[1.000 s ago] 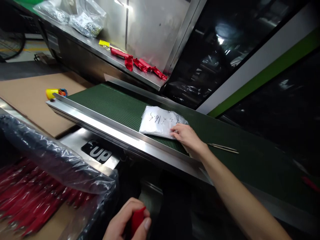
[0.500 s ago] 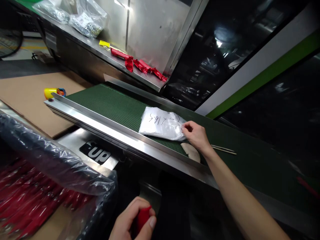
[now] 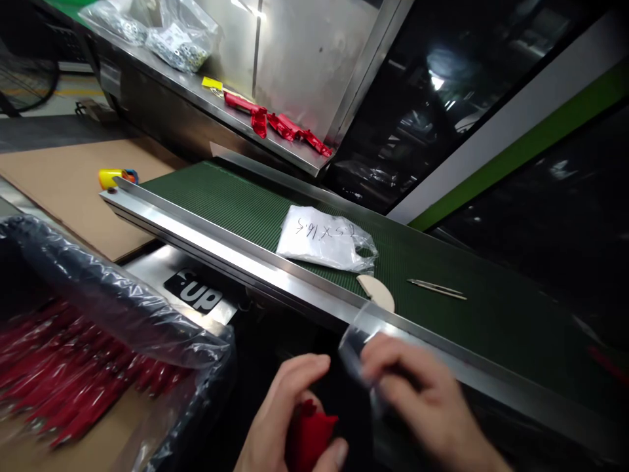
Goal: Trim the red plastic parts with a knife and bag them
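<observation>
My left hand (image 3: 289,419) curls around a red plastic part (image 3: 310,436) low in the middle of the view. Just right of it, my right hand (image 3: 422,393) pinches a clear plastic bag (image 3: 358,341), both blurred by motion. Beyond the hands, a white pack of plastic bags (image 3: 319,239) with handwriting on it lies on the green conveyor belt (image 3: 211,196). Nearer to me on the belt is a pale curved piece (image 3: 376,293). To its right lies a pair of tweezers (image 3: 437,288).
A lined box (image 3: 216,360) of bagged red parts (image 3: 73,373) stands at the left. The metal rail (image 3: 246,259) edges the belt. On the steel shelf (image 3: 187,82) are red pieces (image 3: 289,128) and bags of metal hardware (image 3: 179,46). A yellow roll (image 3: 109,178) sits on cardboard.
My right hand has left the white pack and come back toward me with a clear bag drawn from it. My left hand has risen slightly rightward with the red part.
</observation>
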`<state>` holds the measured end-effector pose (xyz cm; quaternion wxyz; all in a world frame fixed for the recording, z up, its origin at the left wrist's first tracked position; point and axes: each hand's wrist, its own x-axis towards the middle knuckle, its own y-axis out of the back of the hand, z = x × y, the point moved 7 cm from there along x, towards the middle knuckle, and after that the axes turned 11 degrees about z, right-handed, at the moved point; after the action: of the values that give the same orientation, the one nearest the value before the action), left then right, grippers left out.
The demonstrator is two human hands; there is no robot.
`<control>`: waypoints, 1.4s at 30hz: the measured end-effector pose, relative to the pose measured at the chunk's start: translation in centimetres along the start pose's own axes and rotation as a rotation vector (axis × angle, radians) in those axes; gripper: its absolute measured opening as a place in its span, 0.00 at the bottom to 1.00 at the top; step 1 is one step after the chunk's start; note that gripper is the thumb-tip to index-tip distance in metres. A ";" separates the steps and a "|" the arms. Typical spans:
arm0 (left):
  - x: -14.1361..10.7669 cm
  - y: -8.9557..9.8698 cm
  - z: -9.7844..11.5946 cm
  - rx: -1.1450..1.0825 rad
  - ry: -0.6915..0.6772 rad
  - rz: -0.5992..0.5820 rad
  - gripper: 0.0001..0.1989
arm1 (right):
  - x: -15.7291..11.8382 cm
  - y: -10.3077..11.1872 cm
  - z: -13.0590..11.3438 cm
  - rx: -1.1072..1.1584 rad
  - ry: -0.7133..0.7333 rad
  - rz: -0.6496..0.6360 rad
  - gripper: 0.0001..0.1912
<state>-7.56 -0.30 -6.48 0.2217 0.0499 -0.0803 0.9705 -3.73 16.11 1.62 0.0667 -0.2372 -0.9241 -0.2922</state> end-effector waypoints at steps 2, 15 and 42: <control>0.0 -0.9 0.6 -0.035 -0.071 -0.086 0.27 | -2.9 -2.5 -0.2 0.053 -0.078 -0.163 0.11; -1.3 -0.8 -2.4 0.153 0.410 -0.155 0.08 | -6.1 -1.9 2.9 -0.006 -0.292 -0.148 0.08; -1.8 -0.7 -2.6 0.214 0.352 -0.060 0.10 | -9.1 -2.6 4.1 0.097 -0.305 0.276 0.08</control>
<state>-5.82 0.00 -9.14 0.2543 -0.0947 0.0648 0.9603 3.08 12.96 -5.46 -0.0233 -0.3997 -0.8952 -0.1958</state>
